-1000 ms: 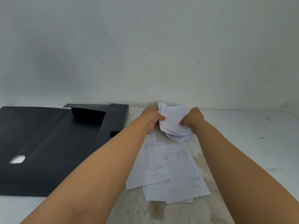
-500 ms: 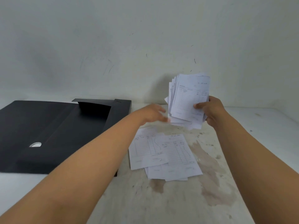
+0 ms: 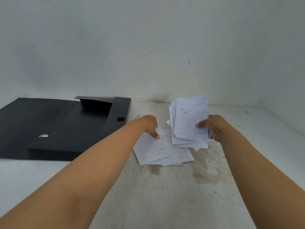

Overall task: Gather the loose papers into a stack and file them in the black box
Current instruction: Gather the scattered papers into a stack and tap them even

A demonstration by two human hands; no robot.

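Observation:
My right hand (image 3: 212, 128) grips an uneven stack of white printed papers (image 3: 188, 119), held upright just above the table with the thumb on the front sheet. Several more loose papers (image 3: 158, 151) lie flat and overlapping on the table below and to the left of that stack. My left hand (image 3: 151, 125) reaches down onto these flat sheets, its fingertips pressing the top edge of the uppermost one. The black box (image 3: 66, 128) lies open on the table to the left, its lid folded out flat toward the far left.
The white table top (image 3: 165, 195) shows brown stains in front of the papers. A pale wall (image 3: 148, 47) rises directly behind the table. A small round hole (image 3: 43, 135) marks the box's spine.
My right hand has lowered the held stack toward the table. My left hand has let go of that stack and dropped onto the flat sheets.

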